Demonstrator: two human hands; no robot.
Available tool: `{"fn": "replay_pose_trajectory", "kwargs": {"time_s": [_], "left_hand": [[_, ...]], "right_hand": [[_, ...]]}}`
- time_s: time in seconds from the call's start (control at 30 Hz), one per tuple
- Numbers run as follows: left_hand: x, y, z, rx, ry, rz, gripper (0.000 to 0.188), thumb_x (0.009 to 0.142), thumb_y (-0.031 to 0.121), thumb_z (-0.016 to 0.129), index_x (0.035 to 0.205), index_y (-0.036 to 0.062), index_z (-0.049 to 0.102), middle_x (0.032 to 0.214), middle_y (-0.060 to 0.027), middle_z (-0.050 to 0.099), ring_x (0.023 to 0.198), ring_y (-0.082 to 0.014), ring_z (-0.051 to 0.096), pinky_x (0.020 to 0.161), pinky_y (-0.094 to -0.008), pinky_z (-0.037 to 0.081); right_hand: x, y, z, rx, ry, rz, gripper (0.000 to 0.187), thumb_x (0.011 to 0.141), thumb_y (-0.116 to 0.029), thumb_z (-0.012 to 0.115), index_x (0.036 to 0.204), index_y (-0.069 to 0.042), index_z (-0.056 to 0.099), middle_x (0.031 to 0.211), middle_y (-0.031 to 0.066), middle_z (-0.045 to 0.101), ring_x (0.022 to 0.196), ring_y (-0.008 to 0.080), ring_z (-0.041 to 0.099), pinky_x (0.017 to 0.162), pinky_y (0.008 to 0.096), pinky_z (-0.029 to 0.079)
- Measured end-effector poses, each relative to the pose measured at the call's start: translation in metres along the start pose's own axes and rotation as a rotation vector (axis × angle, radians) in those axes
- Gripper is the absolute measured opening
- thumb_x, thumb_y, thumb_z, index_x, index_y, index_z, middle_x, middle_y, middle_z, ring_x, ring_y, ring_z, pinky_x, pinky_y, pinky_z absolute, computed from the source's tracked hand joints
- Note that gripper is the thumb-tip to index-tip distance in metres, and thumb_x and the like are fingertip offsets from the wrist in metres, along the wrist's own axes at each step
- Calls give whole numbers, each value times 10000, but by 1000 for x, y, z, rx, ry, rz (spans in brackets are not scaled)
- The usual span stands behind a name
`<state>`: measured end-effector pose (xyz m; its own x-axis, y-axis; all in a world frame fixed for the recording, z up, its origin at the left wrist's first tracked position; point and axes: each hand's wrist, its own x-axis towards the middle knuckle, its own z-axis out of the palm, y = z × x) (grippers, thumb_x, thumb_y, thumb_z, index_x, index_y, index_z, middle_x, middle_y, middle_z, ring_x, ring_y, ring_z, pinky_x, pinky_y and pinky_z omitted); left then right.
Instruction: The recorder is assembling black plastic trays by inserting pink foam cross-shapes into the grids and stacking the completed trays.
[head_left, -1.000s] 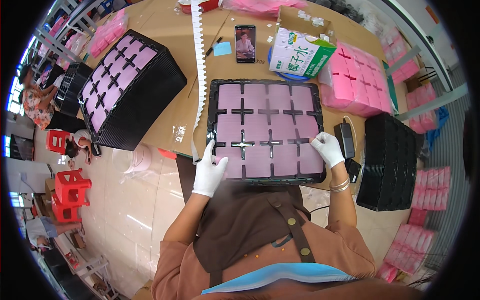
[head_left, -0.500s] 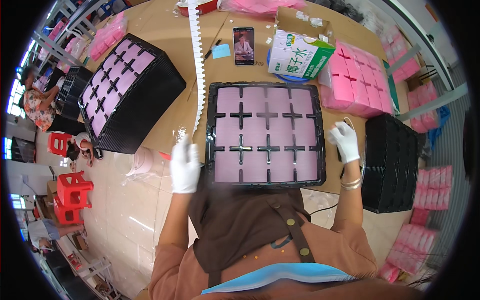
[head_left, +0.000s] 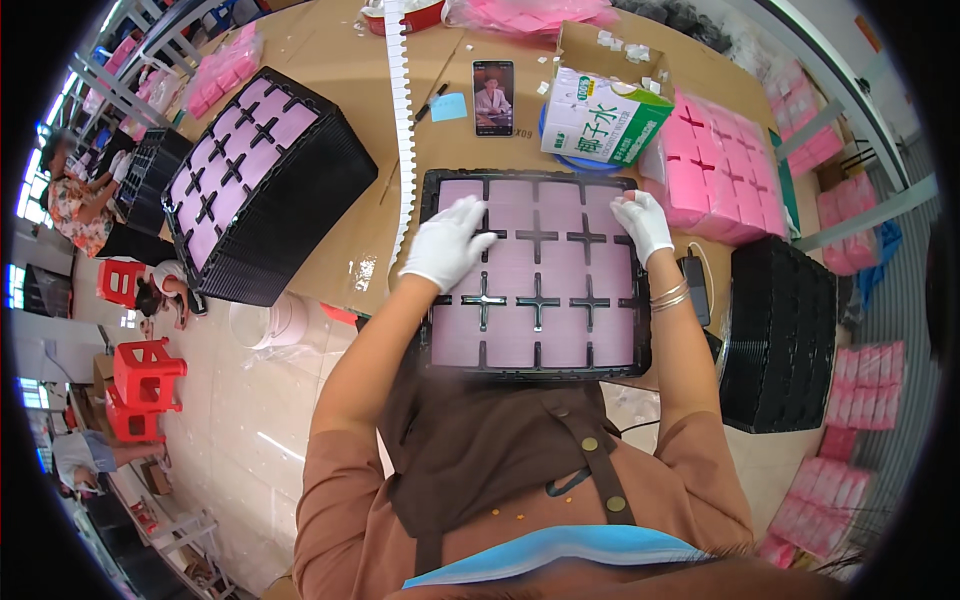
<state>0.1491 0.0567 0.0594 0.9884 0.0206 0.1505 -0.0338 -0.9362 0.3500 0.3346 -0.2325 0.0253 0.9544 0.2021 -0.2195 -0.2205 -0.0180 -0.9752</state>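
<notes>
Apart from each other, both gloved hands are at the black tray (head_left: 590, 374) on the table (head_left: 440, 155): the left hand (head_left: 450, 243), fingers loosely extended, over its far left sheets; the right hand (head_left: 643, 222), fingers curled, by its far right corner, perhaps pinching something, one cannot tell. Every visible cell already holds pink sheets (head_left: 510, 337); none looks unfilled, though the left hand hides some. Leftward stands a sheet-topped stack (head_left: 300, 215); rightward, another black stack (head_left: 780, 340).
</notes>
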Motion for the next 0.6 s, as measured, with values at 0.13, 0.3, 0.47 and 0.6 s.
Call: {"fn": "replay_pose_trajectory", "kwargs": {"time_s": [0.13, 0.3, 0.47, 0.6], "left_hand": [[0, 20, -18, 160, -132, -105, 541, 925, 422, 511, 1253, -7, 483, 1337, -208, 497, 1234, -334, 475, 1033, -401, 376], [-9, 16, 14, 217, 53, -2, 626, 917, 489, 492, 1323, 17, 431, 1377, -194, 461, 1278, -319, 435, 1074, -431, 317], [-17, -4, -4, 260, -69, -66, 663, 928, 474, 480, 1412, 36, 360, 1467, -158, 372, 1371, -276, 334, 1131, -436, 240], [-35, 3, -11, 243, -82, 31, 639, 926, 446, 489, 1408, 45, 368, 1484, -141, 352, 1382, -305, 306, 1130, -497, 214]], "right_hand": [[9, 13, 3, -117, -13, -46, 209, 892, -91, 588, 1072, 11, 555, 931, 74, 616, 849, 161, 614, 778, 256, 515], [-4, 6, 34, 87, -130, 18, 228, 889, -110, 601, 1089, -9, 559, 916, 51, 608, 839, 120, 600, 752, 236, 505], [3, 1, 9, -318, 24, -131, 262, 877, -126, 616, 1094, 6, 553, 929, 36, 612, 821, 114, 592, 776, 245, 484], [-10, 8, -6, -173, -133, -116, 220, 886, -137, 619, 1054, -5, 564, 917, 37, 615, 851, 113, 593, 786, 250, 480]]}}
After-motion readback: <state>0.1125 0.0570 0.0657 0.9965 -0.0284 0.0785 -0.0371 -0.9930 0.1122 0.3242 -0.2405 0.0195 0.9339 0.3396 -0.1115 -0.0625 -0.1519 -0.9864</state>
